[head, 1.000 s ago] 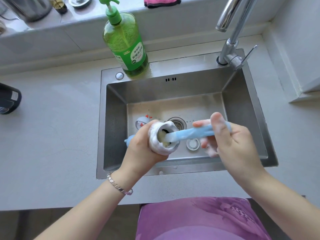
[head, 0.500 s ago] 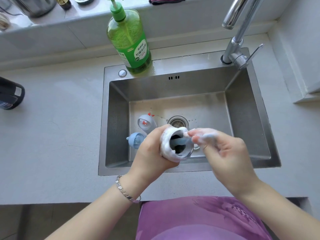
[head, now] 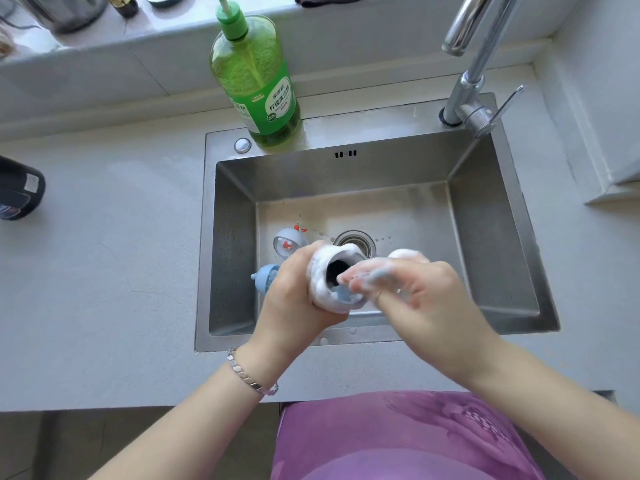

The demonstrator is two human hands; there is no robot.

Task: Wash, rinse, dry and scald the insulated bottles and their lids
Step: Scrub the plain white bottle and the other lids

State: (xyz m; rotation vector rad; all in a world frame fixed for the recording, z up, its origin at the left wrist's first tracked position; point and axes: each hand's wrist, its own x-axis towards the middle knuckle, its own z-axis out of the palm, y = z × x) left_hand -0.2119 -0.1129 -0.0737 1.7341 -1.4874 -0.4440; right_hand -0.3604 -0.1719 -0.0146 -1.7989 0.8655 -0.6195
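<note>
At frame centre, the left hand [head: 298,299] has a closed grip round the foamy bottle [head: 329,271]. Just right, the right hand [head: 419,299] pinches the blue brush handle [head: 377,273], its head inside the bottle's mouth.

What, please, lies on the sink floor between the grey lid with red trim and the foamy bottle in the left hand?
In the head view, nothing: bare steel sink floor separates the grey lid from the foamy bottle held by the left hand.
</note>
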